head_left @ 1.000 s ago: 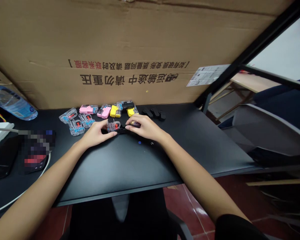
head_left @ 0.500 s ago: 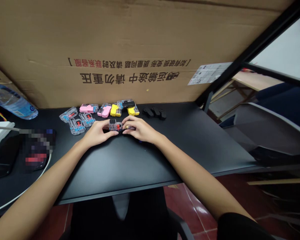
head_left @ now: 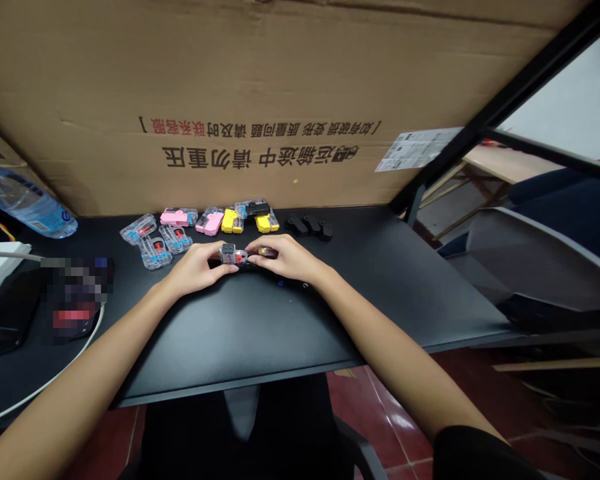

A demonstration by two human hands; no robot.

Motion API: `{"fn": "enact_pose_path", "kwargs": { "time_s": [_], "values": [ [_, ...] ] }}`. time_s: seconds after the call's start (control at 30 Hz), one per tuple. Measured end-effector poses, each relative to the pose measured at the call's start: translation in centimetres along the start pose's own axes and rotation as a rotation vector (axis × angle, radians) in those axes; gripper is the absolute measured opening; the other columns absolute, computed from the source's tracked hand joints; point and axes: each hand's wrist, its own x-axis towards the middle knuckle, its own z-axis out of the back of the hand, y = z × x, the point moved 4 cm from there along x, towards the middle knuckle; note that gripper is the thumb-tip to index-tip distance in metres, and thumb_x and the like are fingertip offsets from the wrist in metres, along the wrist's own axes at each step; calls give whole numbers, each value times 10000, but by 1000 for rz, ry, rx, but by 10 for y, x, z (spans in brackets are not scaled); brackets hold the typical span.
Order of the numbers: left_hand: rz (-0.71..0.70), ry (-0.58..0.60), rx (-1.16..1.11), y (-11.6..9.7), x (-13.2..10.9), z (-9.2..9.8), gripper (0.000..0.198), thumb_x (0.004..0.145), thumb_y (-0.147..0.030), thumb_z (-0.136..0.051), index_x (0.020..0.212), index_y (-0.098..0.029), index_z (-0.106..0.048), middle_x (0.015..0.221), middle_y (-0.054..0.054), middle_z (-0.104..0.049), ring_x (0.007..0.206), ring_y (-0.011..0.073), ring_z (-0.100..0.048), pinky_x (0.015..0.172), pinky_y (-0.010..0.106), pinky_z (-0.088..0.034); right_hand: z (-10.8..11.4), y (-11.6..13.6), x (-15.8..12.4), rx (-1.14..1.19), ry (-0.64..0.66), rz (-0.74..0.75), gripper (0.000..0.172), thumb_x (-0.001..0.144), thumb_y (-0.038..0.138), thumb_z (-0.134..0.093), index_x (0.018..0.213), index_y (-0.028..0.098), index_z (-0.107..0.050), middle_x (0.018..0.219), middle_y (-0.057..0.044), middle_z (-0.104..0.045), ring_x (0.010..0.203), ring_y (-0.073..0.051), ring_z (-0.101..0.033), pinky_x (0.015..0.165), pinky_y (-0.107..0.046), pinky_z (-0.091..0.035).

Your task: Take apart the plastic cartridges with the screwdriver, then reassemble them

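My left hand pinches a small clear plastic toy gun between thumb and fingers, just above the table. The toy has a black block on top and a red trigger inside a clear loop. My right hand is closed at the toy's right end, its fingertips by the loop. A small object with a gold, shiny end sits in the right fingers; most of it is hidden, so its kind is unclear. Beneath that hand lie a tiny blue piece and a small pale ring.
Behind my hands lie several clear toy guns, pink ones, yellow ones and loose black parts. A cardboard box walls off the back. Left are a water bottle, a power strip and a white cable.
The toy gun has tilted slightly, its black block showing more from above. My right hand has shifted a little to the right, uncovering the tiny pieces beneath it.
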Motion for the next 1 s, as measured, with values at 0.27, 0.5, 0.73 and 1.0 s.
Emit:
{"fn": "enact_pose_path", "kwargs": {
  "time_s": [0.27,0.5,0.73,1.0],
  "values": [
    [-7,-2,46,-2,-1,-2,198,962,-377,-790,973,-186,-742,844,25,-778,715,192,-716,697,310,-566,-3,2,1,-103,-37,69,160,989,239,-681,874,181,-776,789,-40,-780,654,-163,-639,688,-296,-465],
    [-32,-34,90,-4,0,-2,198,965,-378,-793,980,-188,-738,829,14,-766,692,179,-701,674,291,-539,-5,1,0,-184,-60,70,141,955,184,-686,819,182,-727,758,-31,-743,650,-158,-613,669,-284,-432],
    [-17,-46,110,-1,0,-1,207,952,-386,-799,971,-187,-746,823,22,-777,674,187,-700,659,300,-534,-5,-1,0,-139,-30,106,126,1000,196,-666,912,184,-754,819,-44,-763,693,-169,-642,698,-289,-452],
    [-11,-62,97,0,0,1,214,945,-392,-805,978,-186,-753,850,35,-774,716,197,-714,706,313,-573,-3,-5,0,-117,-70,16,143,1020,339,-708,972,208,-741,934,-53,-790,796,-192,-686,757,-310,-493]
  ]
}}
